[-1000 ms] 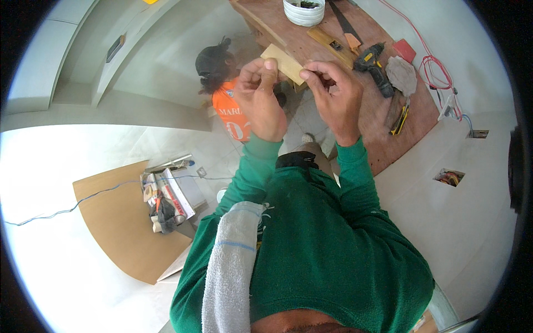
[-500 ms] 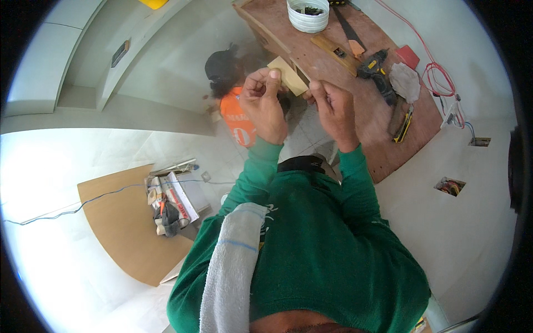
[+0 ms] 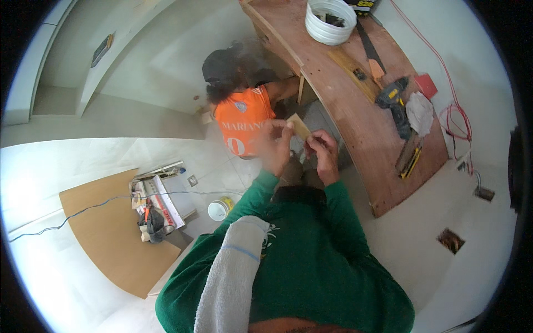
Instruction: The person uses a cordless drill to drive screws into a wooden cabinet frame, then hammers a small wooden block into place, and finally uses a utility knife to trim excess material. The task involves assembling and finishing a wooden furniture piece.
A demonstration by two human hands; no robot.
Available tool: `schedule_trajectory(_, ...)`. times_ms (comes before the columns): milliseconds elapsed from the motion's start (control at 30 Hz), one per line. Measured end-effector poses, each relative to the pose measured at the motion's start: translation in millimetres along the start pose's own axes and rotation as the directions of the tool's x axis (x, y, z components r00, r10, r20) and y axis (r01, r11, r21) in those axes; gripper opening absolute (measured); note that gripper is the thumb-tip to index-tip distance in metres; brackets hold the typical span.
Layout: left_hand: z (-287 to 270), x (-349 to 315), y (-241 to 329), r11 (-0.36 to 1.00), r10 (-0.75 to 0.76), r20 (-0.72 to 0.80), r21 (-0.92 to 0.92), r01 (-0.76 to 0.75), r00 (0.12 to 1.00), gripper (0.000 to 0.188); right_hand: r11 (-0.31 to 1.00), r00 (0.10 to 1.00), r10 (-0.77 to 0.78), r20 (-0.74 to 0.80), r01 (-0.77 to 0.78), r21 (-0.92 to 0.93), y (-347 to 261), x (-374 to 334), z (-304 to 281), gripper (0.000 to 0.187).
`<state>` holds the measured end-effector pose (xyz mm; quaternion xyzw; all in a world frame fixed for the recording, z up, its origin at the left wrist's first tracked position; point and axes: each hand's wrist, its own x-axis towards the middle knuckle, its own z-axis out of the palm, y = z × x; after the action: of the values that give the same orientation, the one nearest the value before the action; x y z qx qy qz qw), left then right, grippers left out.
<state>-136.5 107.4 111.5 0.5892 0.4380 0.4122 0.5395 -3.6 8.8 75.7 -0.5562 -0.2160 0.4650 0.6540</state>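
Observation:
Between my two hands is a small, flat, tan rectangular piece (image 3: 299,126), held out in front of my waist beside the table edge. My left hand (image 3: 276,147), smeared by motion, has its thumb pressed on the near left part of the piece. The fingertips of my right hand (image 3: 323,155) pinch its right end. What the piece is made of I cannot make out. The reddish-brown wooden table (image 3: 355,147) stands to the right of my hands, not touching them.
A person in an orange top (image 3: 243,114) crouches just beyond my left hand. On the table are a white bucket (image 3: 331,28), a handsaw (image 3: 370,47), a cordless drill (image 3: 395,102) and a utility knife (image 3: 412,161). A small pail (image 3: 220,209) and brown board (image 3: 105,233) lie left.
Both hands have come down and closer to my body with the tan piece. The view has shifted, showing more of the crouching person and the pail on the floor.

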Motion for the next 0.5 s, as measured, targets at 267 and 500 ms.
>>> schedule_trajectory(267, -12.2, 62.0, -102.2, 0.947, 0.094, -0.029, 0.312, -0.08, 0.995, 0.032, 0.989, 0.993, 0.079, 0.093, -0.09, 0.117, 109.5, 77.9, -34.7, 0.014)
schedule_trajectory(500, 49.0, 90.5, -205.7, 0.969, 0.242, -0.135, -0.018, -0.247, 0.961, 0.026, 0.953, 0.998, -0.03, 0.059, 0.011, 0.302, 225.9, 159.8, -73.0, 0.01)
